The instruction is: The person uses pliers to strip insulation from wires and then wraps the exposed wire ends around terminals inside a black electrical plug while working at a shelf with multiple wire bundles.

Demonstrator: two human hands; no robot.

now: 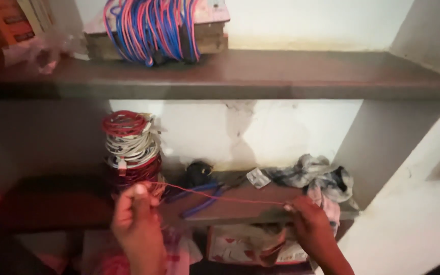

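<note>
1. Fingers of left hand (pixel 137 224) and right hand (pixel 311 226) each pinch the thin red wire (pixel 220 196), stretched between them, lower centre.
2. Wire coil stack (pixel 131 145) stands on lower shelf (pixel 240 203), centre-left.

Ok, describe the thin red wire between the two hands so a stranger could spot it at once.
Start at the lower shelf in the wall recess, where a stack of wire coils stands at its left. In front of it, the left hand and right hand hold the thin red wire. Unlike the coiled wires, it is one single strand stretched almost straight.
</note>
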